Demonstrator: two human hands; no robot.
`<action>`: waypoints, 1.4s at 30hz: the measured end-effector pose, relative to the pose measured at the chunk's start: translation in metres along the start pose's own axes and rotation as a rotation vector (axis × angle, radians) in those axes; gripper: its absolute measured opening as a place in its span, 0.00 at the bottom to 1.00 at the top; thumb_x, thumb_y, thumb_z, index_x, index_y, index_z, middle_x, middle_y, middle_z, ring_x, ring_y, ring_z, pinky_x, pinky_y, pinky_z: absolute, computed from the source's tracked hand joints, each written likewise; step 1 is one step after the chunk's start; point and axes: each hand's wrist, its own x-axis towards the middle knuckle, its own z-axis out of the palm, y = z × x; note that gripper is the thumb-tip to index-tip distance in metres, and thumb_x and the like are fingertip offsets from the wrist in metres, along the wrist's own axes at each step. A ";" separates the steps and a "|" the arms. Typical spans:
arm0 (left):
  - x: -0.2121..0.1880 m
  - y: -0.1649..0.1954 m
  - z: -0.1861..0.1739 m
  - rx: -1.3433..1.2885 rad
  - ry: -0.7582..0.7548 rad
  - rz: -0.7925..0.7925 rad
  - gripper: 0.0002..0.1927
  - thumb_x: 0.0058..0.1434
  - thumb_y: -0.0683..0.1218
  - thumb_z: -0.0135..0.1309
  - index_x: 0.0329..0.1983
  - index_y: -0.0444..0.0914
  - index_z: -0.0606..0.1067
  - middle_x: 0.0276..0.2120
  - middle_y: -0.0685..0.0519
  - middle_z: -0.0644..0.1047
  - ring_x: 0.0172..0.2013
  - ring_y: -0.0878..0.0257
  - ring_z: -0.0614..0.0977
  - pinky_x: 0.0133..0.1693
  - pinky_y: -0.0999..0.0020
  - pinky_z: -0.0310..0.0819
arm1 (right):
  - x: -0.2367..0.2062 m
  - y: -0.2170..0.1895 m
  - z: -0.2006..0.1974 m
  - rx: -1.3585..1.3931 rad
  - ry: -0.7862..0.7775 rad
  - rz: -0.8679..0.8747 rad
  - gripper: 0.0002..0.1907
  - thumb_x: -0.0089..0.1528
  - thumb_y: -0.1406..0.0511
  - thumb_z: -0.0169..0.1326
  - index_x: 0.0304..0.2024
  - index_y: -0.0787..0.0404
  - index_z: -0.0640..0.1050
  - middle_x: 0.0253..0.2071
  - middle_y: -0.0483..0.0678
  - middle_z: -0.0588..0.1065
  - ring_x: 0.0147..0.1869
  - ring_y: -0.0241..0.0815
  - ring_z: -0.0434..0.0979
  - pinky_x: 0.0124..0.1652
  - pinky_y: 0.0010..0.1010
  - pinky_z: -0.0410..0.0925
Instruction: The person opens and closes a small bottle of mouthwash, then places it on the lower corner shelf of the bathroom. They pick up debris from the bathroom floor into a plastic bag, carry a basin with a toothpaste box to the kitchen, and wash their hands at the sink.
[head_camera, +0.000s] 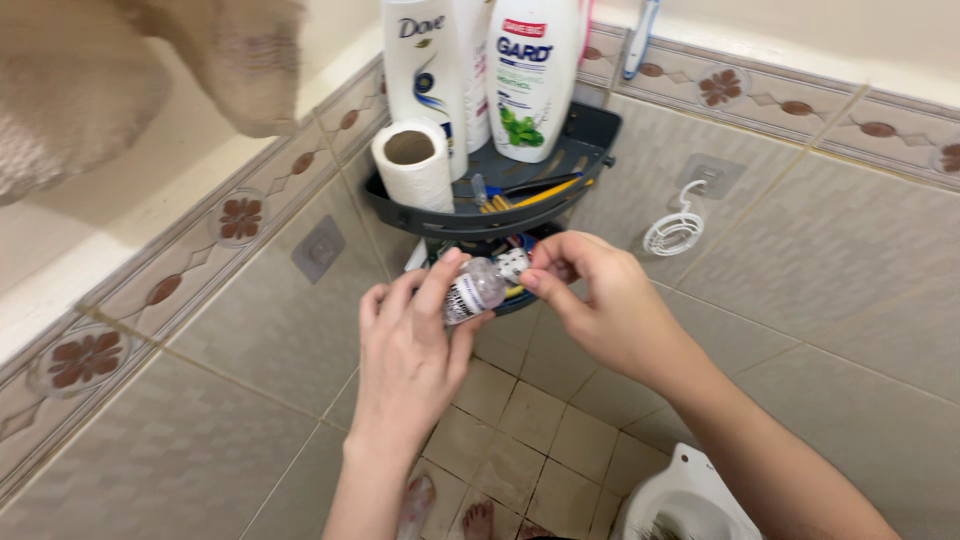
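Corner of a tiled bathroom, head view looking down. I saw the left hand (408, 345) raised with its fingers wrapped round a small clear bottle (473, 290), thumb and forefinger pinching it near the top; the bottle lay tilted, its neck toward the right hand. The right hand (600, 300) sat just beside it, fingertips pressed together on the white cap (513, 264) at the bottle's end. So both hands were closed on the same thing, one on the body, one on the cap. Whether the cap was coming off or going on I could not tell. My reading: the step in hand was work at the cap, held in mid-air, not resting on anything. The next move, as I judged it, called for a steady left grip while the right fingers turned or pulled, and care not to drop so small a cap. Just beyond the hands hung a dark corner shelf (590, 135), two tiers; the upper one carried two tall white bottles (530, 75) and a paper roll (415, 165), with slim yellow and dark items lying flat. Right of the right hand, a white wall hook (676, 232). Below the hands, floor tiles (520, 430), bare toes, and a toilet (690, 500) at lower right.
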 end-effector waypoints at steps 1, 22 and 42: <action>0.000 -0.001 0.000 -0.003 0.002 0.009 0.41 0.58 0.45 0.67 0.70 0.40 0.57 0.52 0.52 0.79 0.50 0.53 0.79 0.53 0.50 0.65 | 0.001 0.000 0.001 0.006 -0.003 -0.041 0.09 0.63 0.63 0.59 0.36 0.63 0.76 0.31 0.45 0.76 0.34 0.34 0.75 0.34 0.28 0.71; -0.018 0.005 0.036 -1.821 -0.226 -0.911 0.30 0.73 0.62 0.35 0.68 0.38 0.62 0.57 0.44 0.74 0.41 0.56 0.83 0.31 0.63 0.79 | 0.022 0.026 0.013 0.523 -0.088 -0.264 0.18 0.73 0.64 0.50 0.65 0.57 0.71 0.50 0.41 0.71 0.51 0.28 0.72 0.50 0.22 0.71; -0.020 0.029 0.013 -0.681 -0.095 -0.425 0.21 0.69 0.49 0.57 0.57 0.34 0.66 0.44 0.47 0.83 0.41 0.62 0.85 0.41 0.68 0.78 | 0.009 -0.006 -0.025 -0.027 -0.169 -0.152 0.13 0.62 0.61 0.63 0.32 0.63 0.75 0.27 0.44 0.71 0.30 0.34 0.68 0.30 0.29 0.66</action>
